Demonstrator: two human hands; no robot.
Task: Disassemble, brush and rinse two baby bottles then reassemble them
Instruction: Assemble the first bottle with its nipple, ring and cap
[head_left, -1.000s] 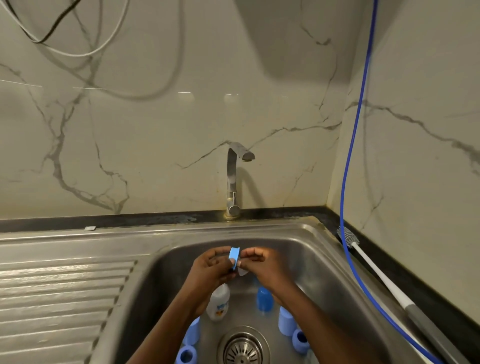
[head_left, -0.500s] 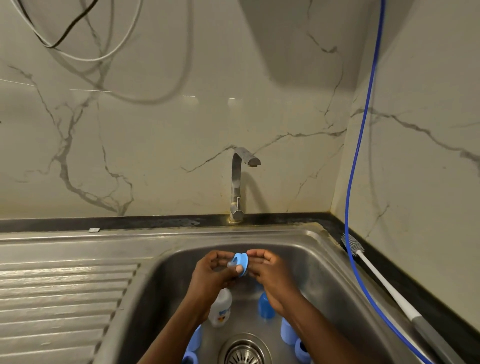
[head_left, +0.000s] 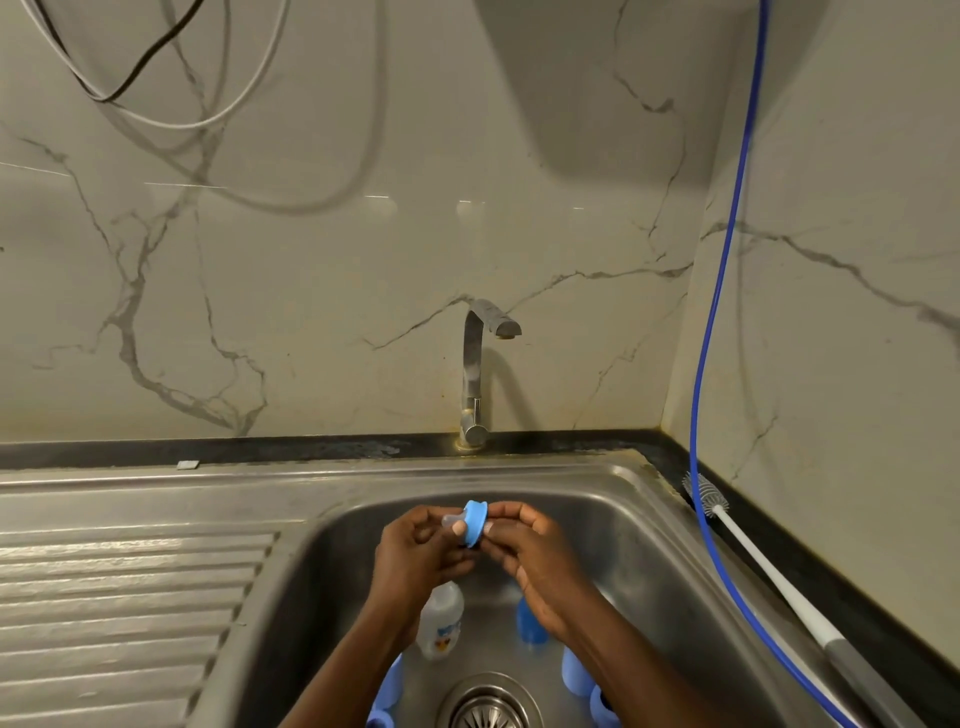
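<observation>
Over the steel sink both hands hold a blue bottle collar ring with a clear teat sticking out to its left. My left hand pinches the teat side with thumb and fingers. My right hand pinches the ring's right edge. Below them a clear bottle body with a printed picture stands on the sink floor. Blue bottle parts lie around the drain: one behind my right wrist, one at the left, one at the right. A white-handled bottle brush lies on the right counter.
The tap rises behind the sink, no water running. A blue hose hangs down the right wall across the brush. The ribbed drainboard lies left. The drain strainer sits at the sink's near middle. Cables hang at top left.
The blue ring has been turned between the two hands, from edge-on to showing its side, with the teat now poking left. Both hands stay together over the sink.
</observation>
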